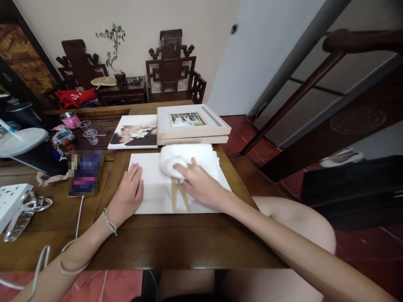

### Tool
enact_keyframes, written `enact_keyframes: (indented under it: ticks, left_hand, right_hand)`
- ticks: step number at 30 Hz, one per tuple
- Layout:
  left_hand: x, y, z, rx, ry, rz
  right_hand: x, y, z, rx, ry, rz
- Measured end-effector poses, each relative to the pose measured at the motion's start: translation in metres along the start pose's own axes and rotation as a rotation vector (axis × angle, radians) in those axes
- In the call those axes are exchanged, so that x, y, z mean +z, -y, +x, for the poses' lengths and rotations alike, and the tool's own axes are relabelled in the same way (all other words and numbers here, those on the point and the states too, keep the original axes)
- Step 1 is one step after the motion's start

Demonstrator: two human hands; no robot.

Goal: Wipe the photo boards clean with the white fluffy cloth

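A white picture panel [151, 193] lies flat on the wooden table, with two tan, leg-like strips showing near its front edge. My left hand [129, 191] rests on the panel's left edge, fingers stretched out and holding nothing. On the panel's right part my right hand [200, 184] grips a bunched white fluffy towel [192, 153], its fingers curled into the fabric. The towel and hand hide much of the panel's upper right. Just behind are a photo canvas [135, 130] and stacked light wood picture frames [220, 123].
At left are a lidded dark cup [31, 151] with a straw, a cabled phone [86, 172], a white power strip [14, 201], a clear hair claw [23, 216], a pink mug [69, 120] and small clear cups [91, 136]. The table's right edge lies close to the panel.
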State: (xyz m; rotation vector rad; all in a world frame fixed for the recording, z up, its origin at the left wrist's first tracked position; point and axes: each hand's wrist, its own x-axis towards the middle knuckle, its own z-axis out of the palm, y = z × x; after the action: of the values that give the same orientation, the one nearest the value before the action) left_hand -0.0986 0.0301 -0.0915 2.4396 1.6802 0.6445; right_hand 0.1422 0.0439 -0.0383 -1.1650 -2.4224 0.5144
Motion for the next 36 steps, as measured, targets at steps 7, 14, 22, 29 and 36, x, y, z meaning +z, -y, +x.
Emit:
enact_keyframes:
  ticks: [7, 14, 22, 29, 36]
  left_hand:
    - [0.002, 0.000, 0.000, -0.006, -0.018, -0.014]
    - [0.000, -0.002, -0.001, -0.006, -0.006, -0.006]
    - [-0.004, -0.005, 0.000, -0.004, 0.003, -0.010]
    - [-0.003, -0.003, 0.000, -0.005, 0.021, -0.003]
    - [-0.002, -0.004, 0.000, -0.014, 0.019, 0.001]
  right_hand:
    - [-0.018, 0.055, -0.071, -0.091, 0.258, 0.018]
    - [-0.044, 0.056, -0.066, 0.023, 0.381, 0.091]
    - [-0.002, 0.018, 0.017, -0.025, 0.133, -0.183]
    - [0.010, 0.048, -0.019, -0.128, 0.227, -0.239]
    - [-0.032, 0.082, -0.058, -0.160, 0.519, 0.011]
